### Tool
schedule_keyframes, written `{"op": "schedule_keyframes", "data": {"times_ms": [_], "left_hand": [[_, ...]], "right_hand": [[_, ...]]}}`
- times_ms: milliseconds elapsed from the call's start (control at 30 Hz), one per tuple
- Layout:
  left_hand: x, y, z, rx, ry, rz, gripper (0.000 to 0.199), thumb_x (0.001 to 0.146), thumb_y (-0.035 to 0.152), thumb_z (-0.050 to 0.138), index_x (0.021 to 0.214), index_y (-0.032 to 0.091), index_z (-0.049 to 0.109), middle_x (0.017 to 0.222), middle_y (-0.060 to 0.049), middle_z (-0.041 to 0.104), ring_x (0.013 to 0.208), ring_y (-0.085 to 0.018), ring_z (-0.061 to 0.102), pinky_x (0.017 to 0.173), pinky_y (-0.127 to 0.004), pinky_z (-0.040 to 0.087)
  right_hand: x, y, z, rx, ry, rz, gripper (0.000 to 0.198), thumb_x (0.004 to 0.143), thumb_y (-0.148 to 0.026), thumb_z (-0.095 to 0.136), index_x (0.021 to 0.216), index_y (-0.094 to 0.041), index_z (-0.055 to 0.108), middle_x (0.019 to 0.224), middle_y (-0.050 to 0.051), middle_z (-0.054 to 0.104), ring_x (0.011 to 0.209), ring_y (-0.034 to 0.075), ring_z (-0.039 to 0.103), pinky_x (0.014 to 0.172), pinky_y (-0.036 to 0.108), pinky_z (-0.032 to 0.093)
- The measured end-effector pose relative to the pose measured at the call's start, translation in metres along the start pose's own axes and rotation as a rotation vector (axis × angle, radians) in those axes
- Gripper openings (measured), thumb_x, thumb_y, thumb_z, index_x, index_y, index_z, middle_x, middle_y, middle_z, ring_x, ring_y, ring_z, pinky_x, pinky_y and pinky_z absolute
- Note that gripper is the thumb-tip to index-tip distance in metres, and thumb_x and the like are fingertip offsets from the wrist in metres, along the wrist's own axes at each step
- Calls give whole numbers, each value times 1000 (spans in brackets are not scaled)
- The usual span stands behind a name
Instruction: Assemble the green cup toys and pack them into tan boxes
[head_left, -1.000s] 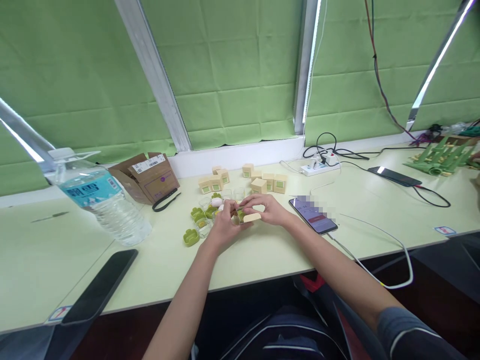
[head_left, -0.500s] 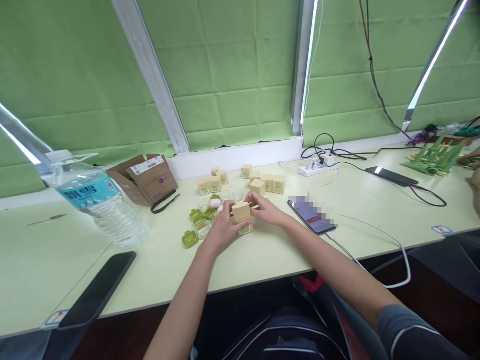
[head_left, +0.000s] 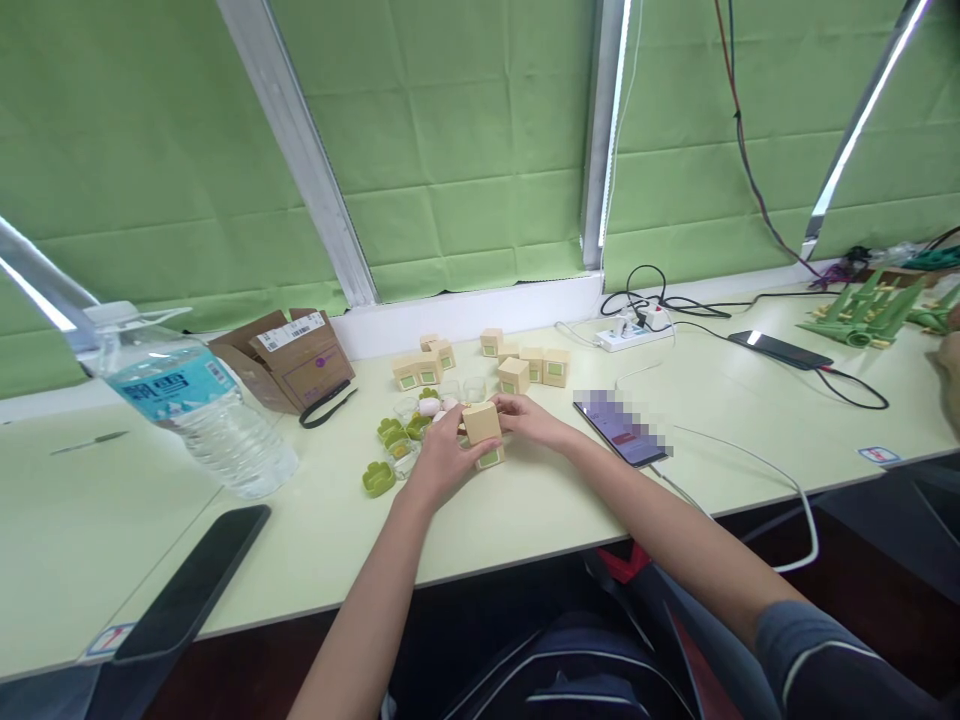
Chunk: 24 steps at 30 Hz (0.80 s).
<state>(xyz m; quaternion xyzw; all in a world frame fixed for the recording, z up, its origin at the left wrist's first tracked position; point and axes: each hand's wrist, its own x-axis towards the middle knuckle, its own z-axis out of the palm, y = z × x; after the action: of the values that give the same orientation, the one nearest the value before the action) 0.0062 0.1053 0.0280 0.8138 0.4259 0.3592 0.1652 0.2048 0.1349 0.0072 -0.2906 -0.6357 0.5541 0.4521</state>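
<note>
My left hand (head_left: 442,450) is closed around a small beige box (head_left: 482,424), its thumb lying across the near side. A green square shows below that thumb, close to the tabletop; whether it belongs to the same box I cannot tell. Curled fingers of my right hand (head_left: 525,418) touch the box's far right edge, their tips partly hidden behind it. Just left of the box lie green clover-shaped dishes (head_left: 379,478), clear little cups (head_left: 475,389) and pale pink pieces (head_left: 430,407). Behind my hands stand several similar beige boxes (head_left: 514,376) with green squares.
A large water bottle (head_left: 202,410) and an opened brown carton (head_left: 289,362) stand left. One dark phone (head_left: 195,580) lies at the front left, another phone (head_left: 622,430) to the right with a white cable. Farther right are a power strip (head_left: 636,338) and green plastic parts (head_left: 862,315).
The view has shifted slightly. Both hands stay at the same box, with the right fingers drawn in a little closer behind it.
</note>
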Motion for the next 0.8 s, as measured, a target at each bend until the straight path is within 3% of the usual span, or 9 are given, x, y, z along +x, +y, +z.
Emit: {"op": "schedule_keyframes", "data": {"times_ms": [367,467,600,700,800], "left_hand": [[-2,-5,1,-17,30,70,32,86,45,71,103,20,65,95,-6,73,84,-22,70,80,-37,57],[-2,-3,0,-5,19,90,32,89,44,67,108,19,65,98,-7,72,86,-21,69,81,-37,56],[0,-4,1,35,57,146,39,86,49,71,110,18,65,102,-9,70,87,-22,65,73,-34,54],[1,-6,2,13,70,157,41,80,50,77,104,18,67,98,-7,67,73,-17,60,66,-31,52],[0,-7,2,-8,46,168,40,80,47,79,107,19,68,99,-5,64,67,-14,57,68,-31,51]], "right_hand": [[2,1,1,34,92,63,30,66,-22,79,92,-19,65,91,2,73,82,16,68,71,27,54],[5,1,-3,-49,202,25,26,68,-27,79,88,-18,65,90,3,72,80,15,66,72,27,52],[5,-5,-13,-109,399,-24,30,81,-47,69,88,-19,65,90,4,70,76,15,62,69,28,50],[-2,-14,-12,-162,330,-154,39,89,-57,60,100,-20,65,95,4,69,78,16,62,69,29,50],[-10,-22,-4,-330,167,-284,49,81,-53,74,119,-23,63,107,6,69,98,20,64,84,33,51]]}}
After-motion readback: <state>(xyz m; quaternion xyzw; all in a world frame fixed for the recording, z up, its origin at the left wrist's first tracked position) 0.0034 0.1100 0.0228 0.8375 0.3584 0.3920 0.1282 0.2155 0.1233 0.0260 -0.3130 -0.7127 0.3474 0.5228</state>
